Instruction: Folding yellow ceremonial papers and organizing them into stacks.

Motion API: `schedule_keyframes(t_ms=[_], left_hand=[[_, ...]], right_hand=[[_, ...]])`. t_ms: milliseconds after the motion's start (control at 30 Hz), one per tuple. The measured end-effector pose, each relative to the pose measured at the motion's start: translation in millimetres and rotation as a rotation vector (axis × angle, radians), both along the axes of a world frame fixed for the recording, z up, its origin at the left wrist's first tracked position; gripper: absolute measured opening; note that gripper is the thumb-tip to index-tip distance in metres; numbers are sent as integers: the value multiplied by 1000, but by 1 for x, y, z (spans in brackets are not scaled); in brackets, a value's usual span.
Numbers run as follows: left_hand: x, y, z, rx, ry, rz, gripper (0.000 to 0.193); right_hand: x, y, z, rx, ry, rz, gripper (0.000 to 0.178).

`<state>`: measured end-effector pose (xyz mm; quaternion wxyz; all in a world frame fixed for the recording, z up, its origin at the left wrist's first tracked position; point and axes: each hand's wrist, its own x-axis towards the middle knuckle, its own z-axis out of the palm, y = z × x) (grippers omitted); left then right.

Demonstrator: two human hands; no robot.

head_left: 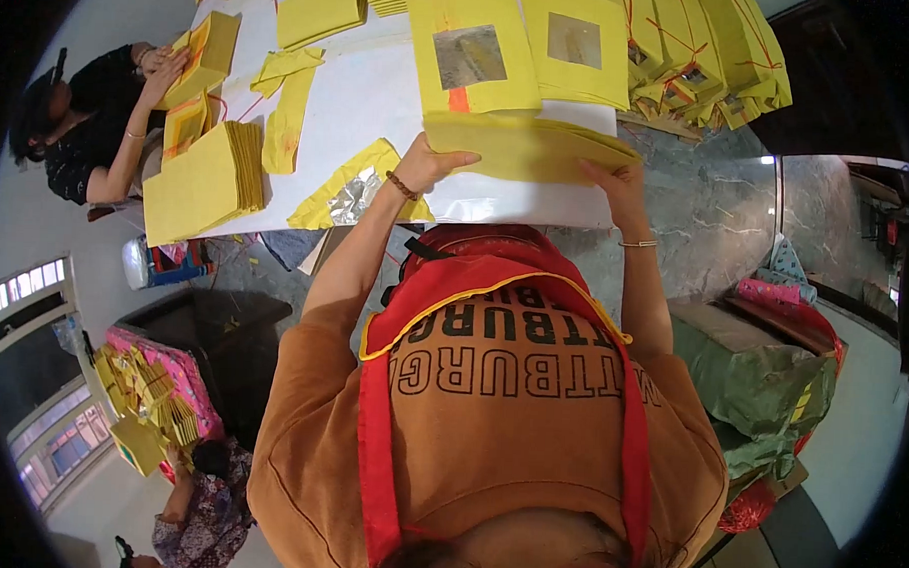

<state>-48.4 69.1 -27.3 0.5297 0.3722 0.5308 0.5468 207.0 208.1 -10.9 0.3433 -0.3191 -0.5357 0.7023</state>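
A stack of yellow paper sheets [524, 151] is raised at the near edge of the table, its broad side facing me. My left hand [425, 170] grips its left end, thumb across the near face and the other fingers hidden behind. At the right end, my right hand [618, 190] is closed on the lower corner. Just beyond the stack lie two yellow sheets, one with an orange strip [458, 97] and a grey square, the other with a pale square [574, 41]. Beside my left wrist is a yellow piece with a silver foil patch [355, 195].
The white-covered table [361, 90] carries more yellow stacks [206, 180] on the left. Yellow bundles tied with red string [688, 52] stand at the far right. A co-worker [89, 141] handles yellow paper at the left. Behind me sit a dark box [197, 340] and a green-wrapped box [747, 364].
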Motion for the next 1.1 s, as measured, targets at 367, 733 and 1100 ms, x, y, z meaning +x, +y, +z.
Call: schedule_keyframes(t_ms=[367,733,1100], left_hand=[[-6,6,-5,21,11,16,33],[10,2,86,670,1109,104,17],[19,4,125,927,1553,51,15]], right_hand=[[7,10,-6,146,-166,127,20],[24,4,19,379,199,64,18],[46,3,36,-513,422,268,43]])
